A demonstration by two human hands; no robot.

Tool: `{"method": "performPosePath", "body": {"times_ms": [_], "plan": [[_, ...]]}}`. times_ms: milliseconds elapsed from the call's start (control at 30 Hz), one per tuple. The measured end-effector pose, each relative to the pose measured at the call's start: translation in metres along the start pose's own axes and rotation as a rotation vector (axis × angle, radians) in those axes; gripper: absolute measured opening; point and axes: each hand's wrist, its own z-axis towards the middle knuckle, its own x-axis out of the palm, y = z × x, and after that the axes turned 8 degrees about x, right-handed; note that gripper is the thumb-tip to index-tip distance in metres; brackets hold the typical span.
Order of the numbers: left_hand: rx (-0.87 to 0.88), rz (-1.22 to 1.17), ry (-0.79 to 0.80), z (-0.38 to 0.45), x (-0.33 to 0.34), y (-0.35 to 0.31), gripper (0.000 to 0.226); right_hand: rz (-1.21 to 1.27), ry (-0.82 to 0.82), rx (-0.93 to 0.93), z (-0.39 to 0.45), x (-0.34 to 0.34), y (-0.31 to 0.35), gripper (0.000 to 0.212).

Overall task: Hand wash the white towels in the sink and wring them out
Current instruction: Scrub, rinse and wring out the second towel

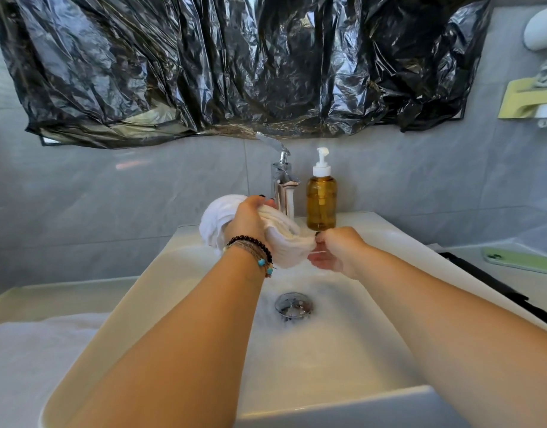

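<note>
We see left hand (250, 220) grip curled tight round white towel (284, 239), held above sink (327, 350) near faucet (283, 180); right hand (337, 251) grip pinches towel's end.

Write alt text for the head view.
Two bare hands hold a white towel over a white sink: the left hand grips it, the right hand pinches its end. Behind stand a chrome faucet and an amber soap bottle.

Soft white cloth towel (284, 239); glossy chrome faucet (283, 180); smooth glazed sink (327, 359); crinkled shiny black plastic sheet (235, 63)
</note>
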Motion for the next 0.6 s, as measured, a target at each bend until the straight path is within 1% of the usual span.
{"method": "performPosePath", "body": {"times_ms": [67,133,233,367,400,433,467,500,567,600], "plan": [[-0.008,0.026,-0.023,0.0,0.001,-0.013,0.02,0.279,0.048,0.072,-0.001,0.007,0.011,0.018],[0.005,0.037,-0.048,-0.001,-0.001,-0.023,0.012,0.439,0.085,0.091,0.002,0.022,0.027,0.023],[0.04,0.108,-0.128,-0.006,-0.007,-0.034,0.005,0.456,0.173,0.142,0.0,0.049,0.039,0.03],[0.098,0.148,-0.196,-0.002,-0.021,-0.046,0.003,0.609,0.275,0.216,-0.003,0.067,0.04,0.033],[0.113,0.167,-0.203,0.001,-0.024,-0.049,0.007,0.582,0.273,0.214,-0.005,0.066,0.04,0.031],[0.131,0.187,-0.211,0.003,-0.027,-0.051,0.009,0.496,0.225,0.181,-0.005,0.065,0.039,0.028],[0.153,0.231,-0.222,0.002,-0.029,-0.052,0.008,0.298,0.147,0.102,-0.009,0.063,0.035,0.026],[0.181,0.29,-0.221,0.001,-0.031,-0.053,0.008,-0.011,0.057,-0.03,-0.009,0.062,0.027,0.028],[0.236,0.432,-0.169,0.0,-0.036,-0.052,0.017,-0.69,-0.1,-0.362,-0.018,0.067,-0.003,0.032],[0.263,0.508,-0.131,-0.002,-0.039,-0.051,0.023,-0.941,-0.088,-0.496,-0.026,0.077,-0.019,0.032]]}}
